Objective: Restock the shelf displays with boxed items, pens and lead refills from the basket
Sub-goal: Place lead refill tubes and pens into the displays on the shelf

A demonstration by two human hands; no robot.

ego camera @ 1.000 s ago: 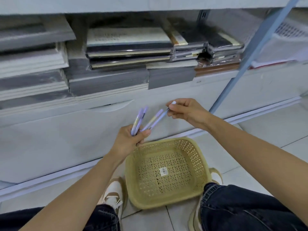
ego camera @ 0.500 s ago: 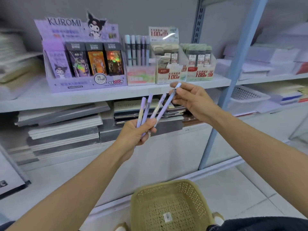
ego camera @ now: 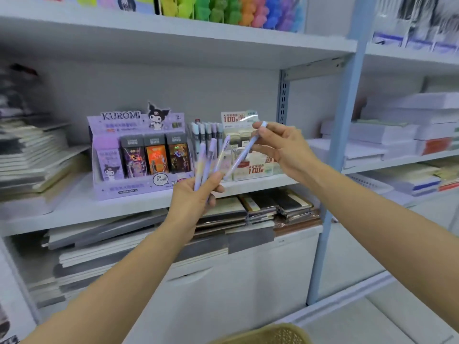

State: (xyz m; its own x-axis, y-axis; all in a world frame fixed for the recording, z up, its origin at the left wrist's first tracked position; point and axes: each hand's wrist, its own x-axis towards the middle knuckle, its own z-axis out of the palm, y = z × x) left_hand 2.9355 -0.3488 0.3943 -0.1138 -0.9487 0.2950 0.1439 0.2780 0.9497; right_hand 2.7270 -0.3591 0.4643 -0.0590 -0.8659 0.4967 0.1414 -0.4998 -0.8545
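Observation:
My left hand (ego camera: 196,194) grips a fan of three lilac pens (ego camera: 208,160) by their lower ends, in front of the middle shelf (ego camera: 82,207). My right hand (ego camera: 283,147) pinches the top of one more lilac pen (ego camera: 244,152), which slants down towards the left hand. Behind the pens stand a pen display (ego camera: 206,135) with upright pens and a lead refill display box (ego camera: 250,165) marked 100. A purple Kuromi display box (ego camera: 139,155) with boxed items stands to the left. Only the rim of the yellow basket (ego camera: 268,335) shows at the bottom edge.
Stacks of notebooks (ego camera: 258,207) lie on the shelf below. A blue shelf upright (ego camera: 335,155) runs just right of my right hand. White paper stacks (ego camera: 402,130) fill the right bay. Colourful items (ego camera: 223,8) line the top shelf.
Both hands have risen with the pens from above the basket to the height of the middle shelf. The view has tilted up, and the basket has dropped to the bottom edge.

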